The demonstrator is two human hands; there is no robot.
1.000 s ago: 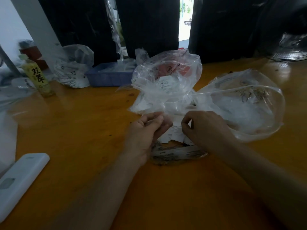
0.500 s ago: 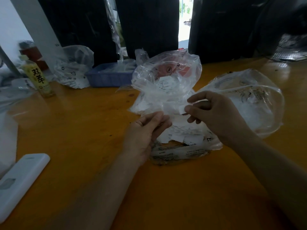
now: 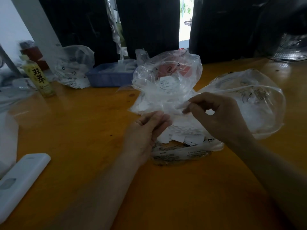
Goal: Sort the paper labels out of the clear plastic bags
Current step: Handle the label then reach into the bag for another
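A crumpled clear plastic bag with white paper labels inside stands mid-table. In front of it lies a heap of loose white paper labels on a flat printed bag. My left hand pinches a thin clear film at its fingertips, just left of the heap. My right hand is raised over the heap and pinches the other end of that film. A wide clear bag lies at the right behind my right hand.
A white remote-like device lies at the front left. A yellow bottle, another filled plastic bag and a blue tray stand at the back left. A fan is at the back right. The table is orange wood.
My right hand has lifted from the label heap up and to the right, drawing a thin clear film taut between both hands. My left hand has stayed put.
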